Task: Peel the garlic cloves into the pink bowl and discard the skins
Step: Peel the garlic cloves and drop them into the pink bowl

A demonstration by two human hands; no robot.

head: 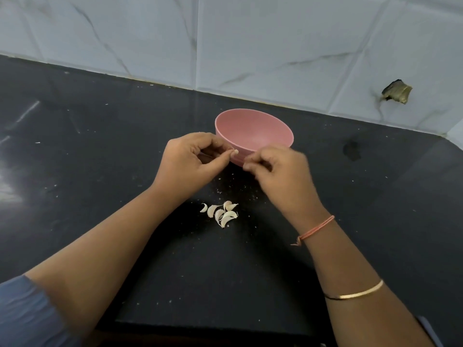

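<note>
On my left hand, fingers pinch a garlic clove, pink bowl just beyond; right hand fingers curl (grip: I cannot tell).

The right hand is motion-blurred; whether its curled fingers hold anything cannot be determined. The fingers of the left hand cover most of the garlic clove; only its tip shows. Both hands hide the near wall of the pink bowl. The loose cloves on the counter overlap, so their count is uncertain. The dark object on the wall cannot be identified. The lower left corner cuts off the blue sleeve.
</note>
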